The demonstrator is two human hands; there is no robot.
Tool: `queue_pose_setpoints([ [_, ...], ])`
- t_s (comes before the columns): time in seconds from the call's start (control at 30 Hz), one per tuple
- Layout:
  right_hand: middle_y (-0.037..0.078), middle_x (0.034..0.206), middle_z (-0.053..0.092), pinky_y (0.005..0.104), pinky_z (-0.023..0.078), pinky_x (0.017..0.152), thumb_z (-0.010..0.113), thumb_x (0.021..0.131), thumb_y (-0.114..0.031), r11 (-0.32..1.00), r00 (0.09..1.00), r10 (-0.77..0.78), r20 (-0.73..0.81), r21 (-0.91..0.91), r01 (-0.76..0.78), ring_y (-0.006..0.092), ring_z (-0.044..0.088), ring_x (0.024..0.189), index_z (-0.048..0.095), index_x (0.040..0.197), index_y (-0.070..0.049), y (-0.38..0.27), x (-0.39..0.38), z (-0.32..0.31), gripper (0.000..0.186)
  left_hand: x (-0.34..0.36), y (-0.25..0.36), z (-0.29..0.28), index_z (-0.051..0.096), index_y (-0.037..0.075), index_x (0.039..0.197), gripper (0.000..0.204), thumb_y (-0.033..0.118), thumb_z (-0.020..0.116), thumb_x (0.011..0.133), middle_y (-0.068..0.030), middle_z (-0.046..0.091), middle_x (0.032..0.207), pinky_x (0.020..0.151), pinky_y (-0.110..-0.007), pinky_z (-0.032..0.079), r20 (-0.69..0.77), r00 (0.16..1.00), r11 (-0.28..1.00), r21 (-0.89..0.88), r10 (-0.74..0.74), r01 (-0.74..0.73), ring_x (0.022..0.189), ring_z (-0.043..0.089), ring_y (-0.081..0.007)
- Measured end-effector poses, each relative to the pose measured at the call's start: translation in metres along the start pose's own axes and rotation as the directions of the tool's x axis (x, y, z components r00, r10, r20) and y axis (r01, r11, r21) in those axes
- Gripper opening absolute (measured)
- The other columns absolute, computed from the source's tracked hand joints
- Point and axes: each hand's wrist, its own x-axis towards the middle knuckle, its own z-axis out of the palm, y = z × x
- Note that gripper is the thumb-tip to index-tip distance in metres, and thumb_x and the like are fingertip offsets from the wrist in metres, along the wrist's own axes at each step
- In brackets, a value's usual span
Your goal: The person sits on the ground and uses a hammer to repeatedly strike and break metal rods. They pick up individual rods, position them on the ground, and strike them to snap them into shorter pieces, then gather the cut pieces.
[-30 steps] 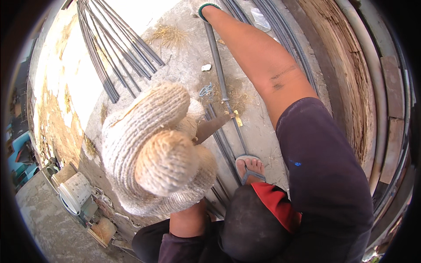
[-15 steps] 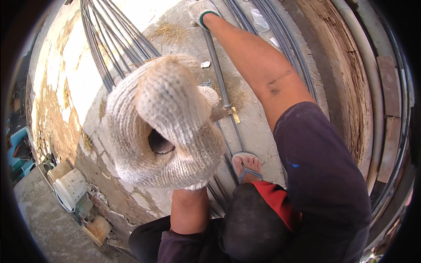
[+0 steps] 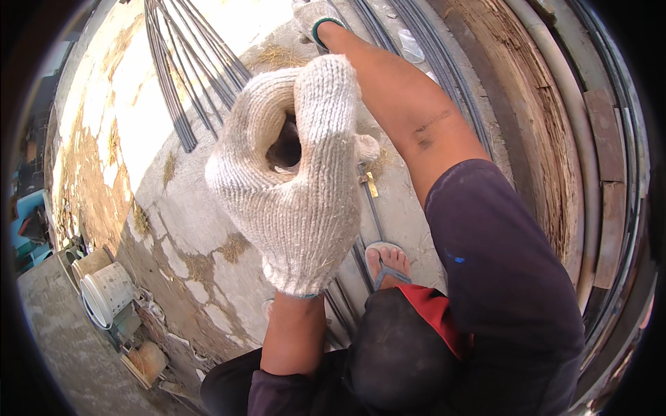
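My left hand (image 3: 295,184), in a thick white knitted glove, fills the middle of the head view. Its fingers curl into a ring round a dark hollow, and what it grips is too hidden to name. Behind it, at top, my right hand (image 3: 316,17) wears a similar glove with a green cuff and is closed on the end of a grey metal pipe, mostly covered by my arm and left glove. Below, a thin steel rod (image 3: 374,215) runs from beside a small yellow piece (image 3: 372,184) toward my foot (image 3: 388,265) in a grey sandal.
Long steel rods (image 3: 184,83) lie fanned at upper left, with more bundled rods (image 3: 451,83) at upper right. Weathered planks (image 3: 534,125) and pipes line the right side. A white bucket (image 3: 104,298) and rusty scraps (image 3: 146,364) sit at lower left on cracked concrete (image 3: 215,291).
My left hand has risen up the view and shifted right, now covering the middle of the pipe and the brown piece seen beside it earlier. My right arm has shifted slightly left in view.
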Motion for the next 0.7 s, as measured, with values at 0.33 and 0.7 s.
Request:
queue_pose_setpoints([
  [0.33, 0.010, 0.082, 0.068, 0.0337, 0.055, 0.059, 0.065, 0.102, -0.029, 1.000, 1.000, -0.013, -0.005, 0.008, 0.013, 0.0207, 0.068, 0.069, 0.068, 0.110, -0.005, 0.000, 0.005, 0.003, 0.025, -0.003, 0.003, -0.001, 0.069, -0.002, 0.117, 0.040, 0.030, 0.045, 0.118, -0.0078, 0.070, 0.090, 0.079, -0.030, 0.055, 0.080, 0.994, 0.951, 0.295, 0.075, -0.096, 0.079, 0.065, -0.0147],
  [0.7, 0.010, 0.082, 0.068, 0.0340, 0.055, 0.059, 0.065, 0.103, -0.029, 1.000, 1.000, -0.023, -0.003, 0.012, 0.023, 0.0209, 0.068, 0.069, 0.068, 0.109, -0.005, 0.006, -0.010, 0.008, 0.025, -0.003, -0.018, 0.007, 0.071, 0.002, 0.093, 0.057, 0.045, 0.044, 0.116, -0.0072, 0.071, 0.086, 0.074, -0.028, 0.052, -0.094, 0.996, 1.000, -0.010, -0.008, 0.008, 0.075, 0.064, -0.0119],
])
